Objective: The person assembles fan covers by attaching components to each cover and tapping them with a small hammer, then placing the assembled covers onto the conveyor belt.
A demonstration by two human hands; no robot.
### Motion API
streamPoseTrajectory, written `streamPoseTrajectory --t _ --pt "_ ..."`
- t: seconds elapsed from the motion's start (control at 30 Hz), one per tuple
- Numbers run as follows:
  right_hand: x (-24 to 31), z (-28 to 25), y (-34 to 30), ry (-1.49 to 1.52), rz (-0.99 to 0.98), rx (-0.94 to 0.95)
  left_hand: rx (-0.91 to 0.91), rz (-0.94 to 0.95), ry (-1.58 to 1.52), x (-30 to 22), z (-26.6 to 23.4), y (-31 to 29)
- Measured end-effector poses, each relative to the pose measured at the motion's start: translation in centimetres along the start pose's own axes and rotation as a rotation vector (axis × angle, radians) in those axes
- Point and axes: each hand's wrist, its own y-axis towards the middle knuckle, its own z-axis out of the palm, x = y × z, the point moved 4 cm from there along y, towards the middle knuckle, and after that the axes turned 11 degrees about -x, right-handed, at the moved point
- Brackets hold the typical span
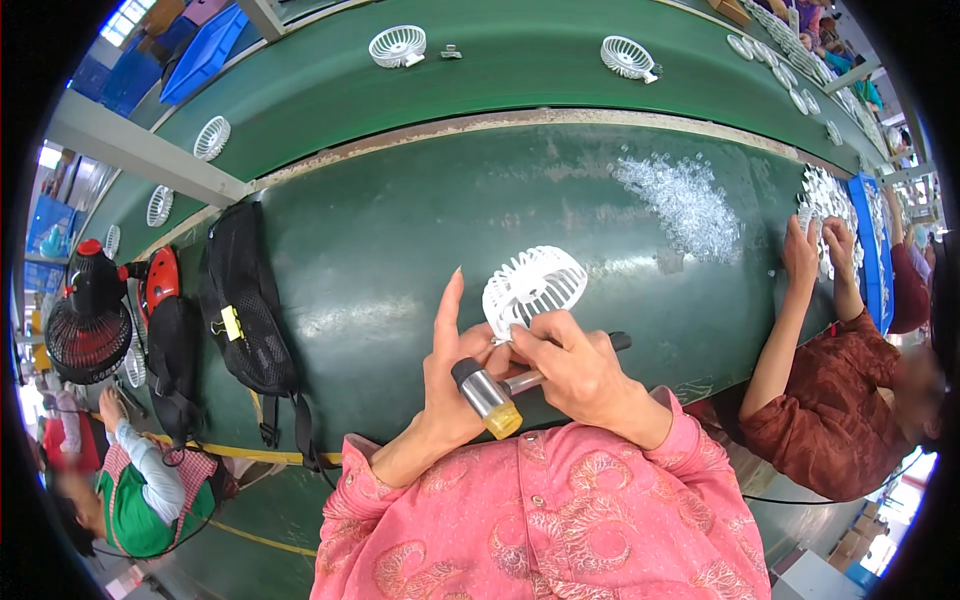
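My left hand [447,385] grips the neck of a white slatted fan cover [537,285] with its index finger stretched upward. The cover stands tilted above the bench, its round slatted side away from me. My right hand [583,368] is closed round the handle of a small mallet [487,397], and its thumb and fingertips press at the base of the cover. The mallet's metal head has one black face and one yellow face and hangs in front of my left palm. What the fingertips pinch at the cover's base is too small to tell.
A pile of small clear plastic pieces [690,208] lies on the green bench [380,250]. A black backpack [245,300] and a black fan [88,325] are at left. White covers [398,46] sit on the conveyor [520,75] beyond. Co-workers sit on both sides, one beside white parts [830,205].
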Motion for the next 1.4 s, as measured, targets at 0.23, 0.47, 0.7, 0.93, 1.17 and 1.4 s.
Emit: streamPoseTrajectory --t 0.23,0.47,0.7,0.93,1.17,1.4 --pt "-1.8 -0.7 0.8 0.082 0.216 -0.048 -0.115 -0.149 -0.007 -0.7 -0.6 1.3" --pt "-2.7 1.5 0.1 0.590 0.929 -0.010 -0.037 -0.400 -0.469 -0.7 -0.4 2.7" --pt "-2.5 1.2 0.0 0.475 0.820 0.093 -0.043 -0.438 -0.542 -0.6 -0.4 2.8" --pt "-2.0 -0.3 0.3 0.248 0.550 -0.005 -0.059 -0.359 -0.454 -0.6 -0.7 2.7" --pt "-1.8 -1.3 0.9 0.264 0.511 0.053 -0.065 -0.366 -0.351 -0.8 -0.6 2.5" --pt "-0.4 0.2 0.5 0.176 0.260 -0.049 -0.090 -0.399 -0.329 -0.9 -0.5 1.8"
